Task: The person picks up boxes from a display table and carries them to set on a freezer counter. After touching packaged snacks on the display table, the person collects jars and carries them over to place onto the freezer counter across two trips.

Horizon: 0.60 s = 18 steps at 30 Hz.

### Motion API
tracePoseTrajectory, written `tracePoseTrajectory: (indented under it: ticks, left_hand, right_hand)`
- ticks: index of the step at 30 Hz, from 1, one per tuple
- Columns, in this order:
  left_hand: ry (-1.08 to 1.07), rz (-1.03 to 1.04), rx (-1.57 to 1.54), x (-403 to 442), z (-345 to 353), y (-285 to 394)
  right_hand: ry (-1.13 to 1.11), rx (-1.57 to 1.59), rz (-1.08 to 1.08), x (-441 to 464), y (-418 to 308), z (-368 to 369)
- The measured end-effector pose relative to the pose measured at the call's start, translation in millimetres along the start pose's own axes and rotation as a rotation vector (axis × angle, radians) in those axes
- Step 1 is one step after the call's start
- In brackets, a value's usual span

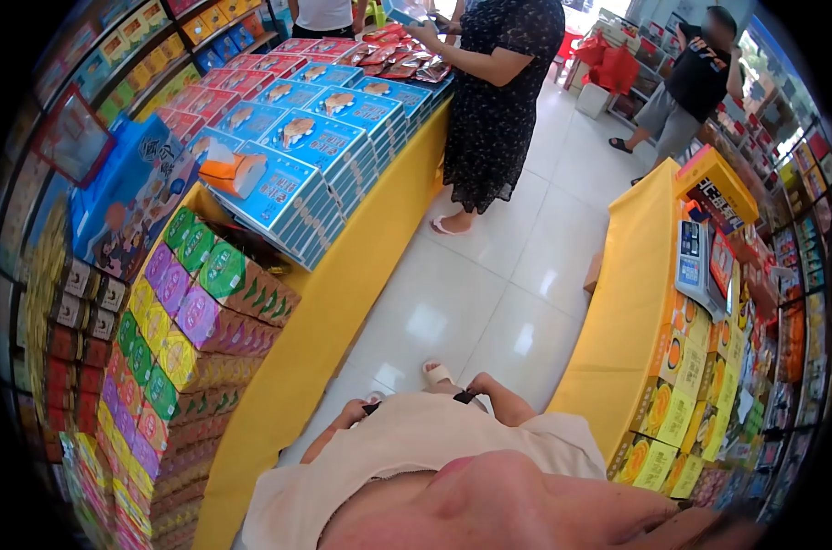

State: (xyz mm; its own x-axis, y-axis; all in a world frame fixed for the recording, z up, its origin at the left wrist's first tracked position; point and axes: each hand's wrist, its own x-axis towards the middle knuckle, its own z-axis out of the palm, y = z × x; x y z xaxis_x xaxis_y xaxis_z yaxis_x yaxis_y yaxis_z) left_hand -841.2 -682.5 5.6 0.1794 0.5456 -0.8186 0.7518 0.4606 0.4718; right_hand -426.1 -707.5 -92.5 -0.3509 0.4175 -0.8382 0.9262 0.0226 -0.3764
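White-tiled shop floor (434, 302), yellow-draped counters (343, 316) flanking: left hand (351, 413) and right hand (481, 383) are hanging low, each meeting black strapping (465, 397); finger closure indeterminable.

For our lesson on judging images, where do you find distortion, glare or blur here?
Head view: wide-angle distortion bends the right-hand counter, with black corners around the frame. Head view: white glare patches on the tiled floor. Head view: daylight washed out near the top. Head view: the far person has a blurred head; print on the outermost goods looks smeared.
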Motion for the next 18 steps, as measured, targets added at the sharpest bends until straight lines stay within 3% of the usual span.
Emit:
tracePoseTrajectory:
  ticks: [3, 8, 10, 13, 16, 18]
  left_hand:
    - [0.081, 0.175, 0.071, 11, 7, -17]
    - [0.064, 0.143, -0.030, -3, 8, -7]
    - [0.073, 0.109, -0.056, -8, 7, -1]
    - [0.085, 0.153, 0.077, -5, 5, -2]
    - [0.085, 0.137, 0.051, 3, 5, -7]
    - [0.070, 0.248, 0.124, 11, 7, -19]
  right_hand:
    - [0.134, 0.096, 0.033, -14, -8, -5]
    - [0.201, 0.185, 0.074, -18, -12, -8]
    - [0.194, 0.365, 0.115, -20, -10, -7]
    - [0.203, 0.413, 0.188, -30, -18, -12]
    - [0.233, 0.138, 0.055, -26, -23, -15]
    - [0.163, 0.057, 0.115, -19, -22, -17]
